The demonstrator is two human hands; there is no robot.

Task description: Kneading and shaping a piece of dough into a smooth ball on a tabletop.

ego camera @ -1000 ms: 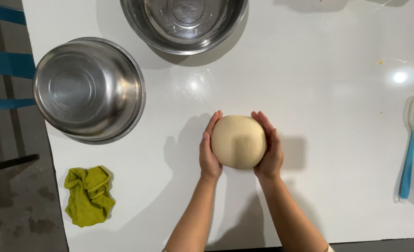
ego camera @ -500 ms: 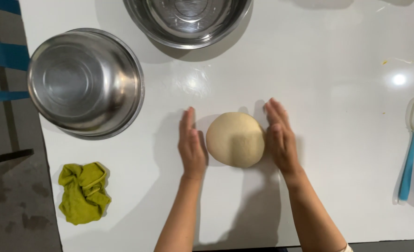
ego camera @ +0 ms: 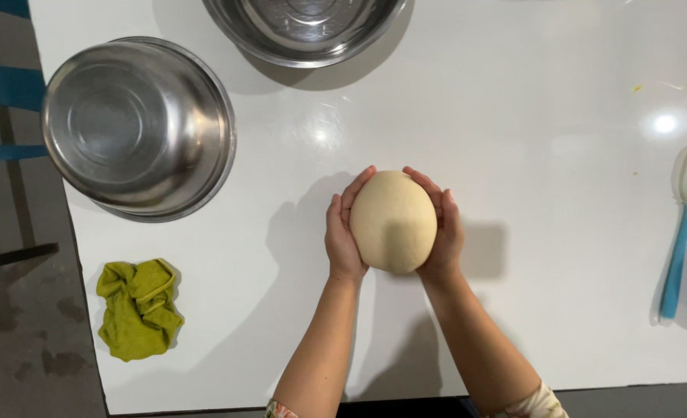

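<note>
Both hands cup the ball of dough (ego camera: 393,221) at mid-desk (ego camera: 529,101), left hand (ego camera: 342,236) and right hand (ego camera: 442,232) pressed on either side. The step looks like shaping the ball; a next move would call for even pressure and a gentle turn.

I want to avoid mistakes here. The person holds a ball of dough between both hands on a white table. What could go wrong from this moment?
1. The dough ball is gripped only from its sides by the left hand and right hand; if it is lifted, it may sag or slip.
2. The steel bowl overhangs the table edge at the left; an elbow bump might tip it off.
3. The green cloth also lies near that edge and could fall.
</note>
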